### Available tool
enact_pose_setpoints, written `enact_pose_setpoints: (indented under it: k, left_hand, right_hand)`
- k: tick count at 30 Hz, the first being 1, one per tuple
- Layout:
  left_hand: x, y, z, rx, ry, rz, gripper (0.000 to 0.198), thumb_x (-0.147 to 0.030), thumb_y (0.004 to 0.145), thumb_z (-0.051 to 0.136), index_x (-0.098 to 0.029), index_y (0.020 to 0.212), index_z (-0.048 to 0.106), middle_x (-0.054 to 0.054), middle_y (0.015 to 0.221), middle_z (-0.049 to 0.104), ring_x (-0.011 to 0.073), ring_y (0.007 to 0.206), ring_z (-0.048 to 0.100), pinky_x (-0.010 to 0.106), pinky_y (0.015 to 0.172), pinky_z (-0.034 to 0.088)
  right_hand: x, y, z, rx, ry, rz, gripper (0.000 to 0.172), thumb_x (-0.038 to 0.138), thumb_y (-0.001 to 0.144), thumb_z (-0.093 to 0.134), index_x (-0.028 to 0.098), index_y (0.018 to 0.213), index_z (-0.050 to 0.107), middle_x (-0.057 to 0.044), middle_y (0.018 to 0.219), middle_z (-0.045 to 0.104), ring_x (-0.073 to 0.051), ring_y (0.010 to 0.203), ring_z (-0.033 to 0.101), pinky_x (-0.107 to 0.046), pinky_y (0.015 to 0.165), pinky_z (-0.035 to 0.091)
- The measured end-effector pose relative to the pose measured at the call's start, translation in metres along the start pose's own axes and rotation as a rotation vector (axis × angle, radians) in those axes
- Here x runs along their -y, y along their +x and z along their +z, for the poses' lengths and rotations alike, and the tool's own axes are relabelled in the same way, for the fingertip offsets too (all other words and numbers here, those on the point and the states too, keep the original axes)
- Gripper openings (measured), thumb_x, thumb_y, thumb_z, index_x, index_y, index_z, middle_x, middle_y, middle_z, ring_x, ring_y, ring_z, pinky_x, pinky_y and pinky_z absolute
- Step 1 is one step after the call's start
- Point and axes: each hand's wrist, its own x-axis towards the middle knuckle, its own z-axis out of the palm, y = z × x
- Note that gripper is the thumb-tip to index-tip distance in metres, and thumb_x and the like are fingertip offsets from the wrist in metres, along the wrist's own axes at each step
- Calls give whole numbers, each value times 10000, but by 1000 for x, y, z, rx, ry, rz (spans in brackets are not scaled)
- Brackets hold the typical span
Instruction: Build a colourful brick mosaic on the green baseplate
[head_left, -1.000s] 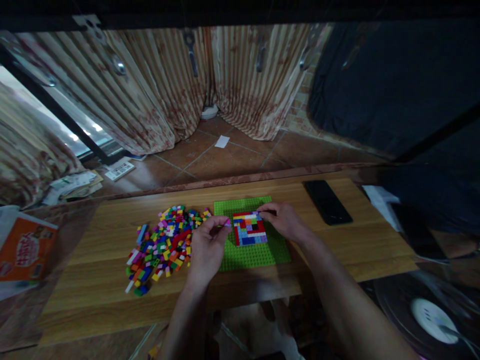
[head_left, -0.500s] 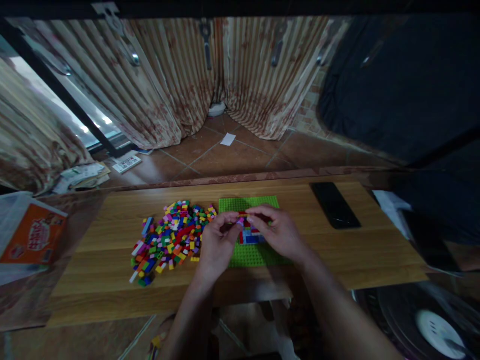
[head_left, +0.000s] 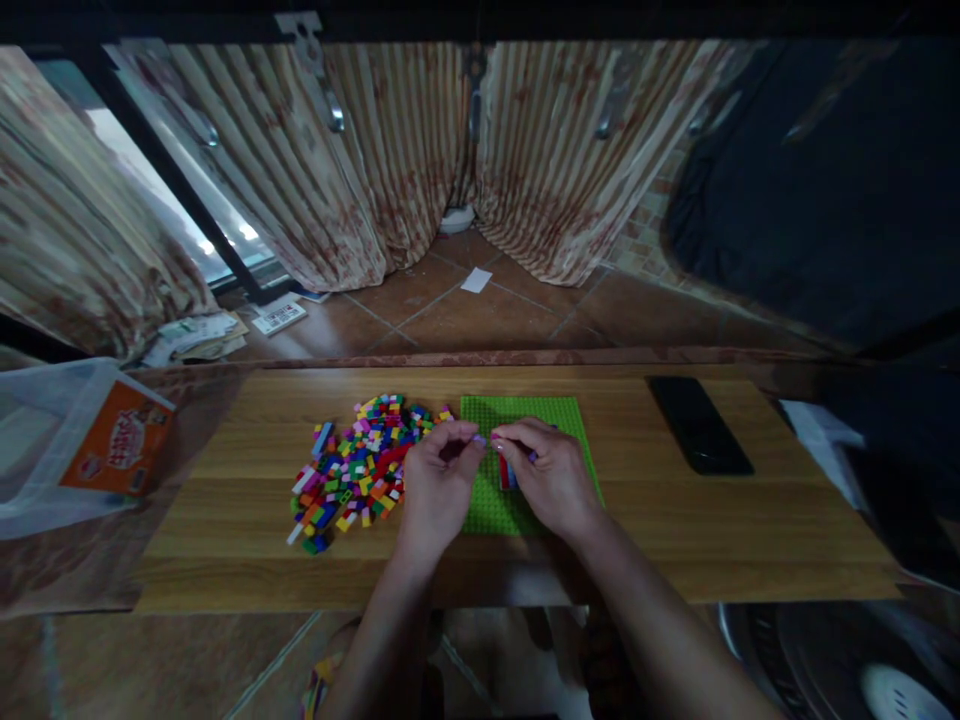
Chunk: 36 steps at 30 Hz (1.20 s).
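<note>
The green baseplate (head_left: 487,510) lies on the wooden table under both hands. A small purple brick (head_left: 478,440) is pinched between the thumb and index finger of my left hand (head_left: 439,485), above the plate's left part. Just across a narrow gap, the fingertips of my right hand (head_left: 551,475) are closed on a small pink brick (head_left: 496,437). Red and blue bricks (head_left: 507,476) stand joined on the plate, mostly covered by my right hand. Left of the plate spreads a heap of loose coloured bricks (head_left: 352,475), close to my left hand.
A black phone (head_left: 697,425) lies on the table (head_left: 622,560) at the right. A clear plastic box (head_left: 52,440) with an orange label stands beyond the table's left end. Papers (head_left: 199,335) and a white card (head_left: 476,280) are on the floor behind.
My hands have drawn slightly apart, and separate small bricks now show at their fingertips. The camera has turned a little to the left, shifting the scene rightward.
</note>
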Motion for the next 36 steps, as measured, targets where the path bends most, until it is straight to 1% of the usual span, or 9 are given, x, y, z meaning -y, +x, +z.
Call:
enact_pose_setpoints:
  k: [6,10,14,20,23,26,30,33,36]
  left_hand:
    - [-4,17,-41,-263,-13,4,270,-251,666,719,-148,915,705,21,840,702,150,780,628,274,756,487]
    - [-4,18,-51,-224,23,-24,280,-278,679,708,-138,921,711,34,846,707,154,766,624,278,736,485]
    - [-3,16,-48,-148,71,-22,241,-266,681,700,-139,886,717,38,823,713,162,765,635,284,745,490]
    - [-6,12,-43,-14,58,-13,176,-229,681,701,-156,840,712,33,826,722,160,760,644,278,738,501]
    - [-7,9,-37,112,52,-11,153,-229,715,675,-158,847,703,46,863,726,162,776,650,281,750,506]
    - [-7,5,-28,192,51,3,140,-236,744,651,-161,855,691,53,873,719,166,801,654,285,769,507]
    - [-4,1,-16,218,80,28,114,-218,733,664,-169,836,668,39,848,707,162,798,655,278,772,509]
    - [-2,0,-10,196,157,43,123,-208,738,650,-177,856,669,31,857,703,152,765,649,258,724,504]
    - [0,2,-9,158,258,73,118,-229,771,614,-185,855,685,25,823,698,153,727,639,247,666,487]
  right_hand:
    - [2,-7,28,205,-194,-93,213,220,941,490,209,885,694,-57,869,675,-180,826,624,-291,759,467]
    - [5,-8,51,295,-271,-122,196,176,923,502,193,849,683,-58,851,670,-180,793,616,-284,731,462]
    - [7,-5,60,284,-218,-103,152,131,884,538,199,845,668,-48,859,681,-173,796,630,-272,732,470]
    - [11,-1,40,65,33,-6,182,196,910,516,222,1009,666,-53,962,713,-170,868,662,-289,809,495]
    - [11,0,30,17,136,27,211,255,902,542,239,1080,655,-49,983,716,-173,870,665,-299,799,509]
    - [10,0,23,4,153,11,174,247,898,550,239,1013,682,-42,952,716,-171,873,660,-300,802,500]
    - [4,0,8,58,113,-3,144,230,892,560,235,889,704,-14,840,705,-151,793,649,-274,748,479]
    - [-11,0,-16,87,79,38,135,251,878,577,238,868,711,-10,844,713,-155,793,652,-280,746,479]
    - [-37,0,-44,-42,65,187,120,291,834,614,235,836,719,-17,870,730,-181,824,665,-315,779,495]
